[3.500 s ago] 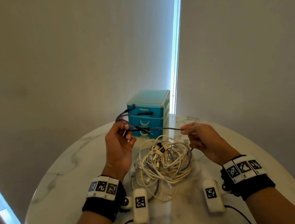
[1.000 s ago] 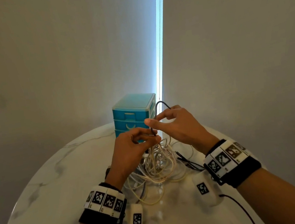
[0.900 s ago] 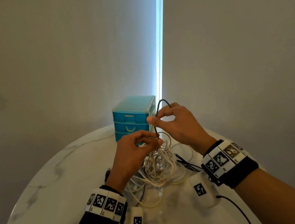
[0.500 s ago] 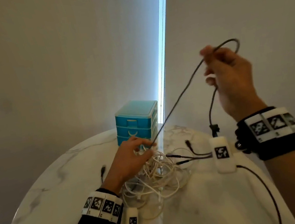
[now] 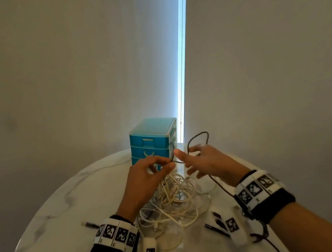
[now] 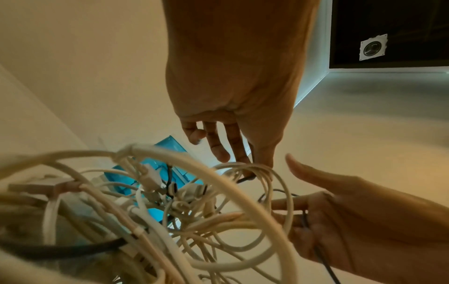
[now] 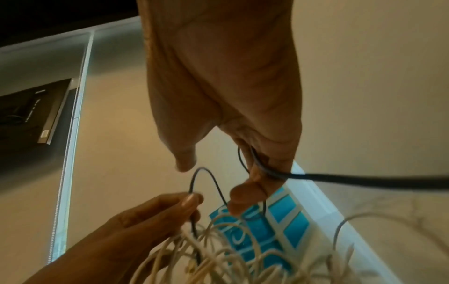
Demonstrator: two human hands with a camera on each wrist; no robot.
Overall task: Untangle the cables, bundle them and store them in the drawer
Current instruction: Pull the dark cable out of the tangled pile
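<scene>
A tangle of white cables [image 5: 171, 200] lies on the round marble table [image 5: 53, 227], in front of a small blue drawer unit [image 5: 152, 142] with its drawers closed. Above the tangle my left hand [image 5: 167, 165] pinches a thin black cable [image 5: 198, 135] between thumb and forefinger, which the right wrist view shows too [image 7: 192, 199]. My right hand [image 5: 189, 162] is right beside it, thumb stretched toward the left hand. The black cable [image 7: 264, 171] is wedged between its fingers and arches in a loop above them. From there it trails back past my right wrist.
Black plug ends [image 5: 217, 222] lie on the table by my right wrist, and another plug [image 5: 89, 224] lies left of my left wrist. Grey walls stand close behind the table, and a bright strip of window [image 5: 181, 59] rises behind the drawer unit.
My right hand, raised high to the right with the black cable half a second ago, has come down next to the left hand, slackening the cable into a loop. The left hand stayed over the tangle.
</scene>
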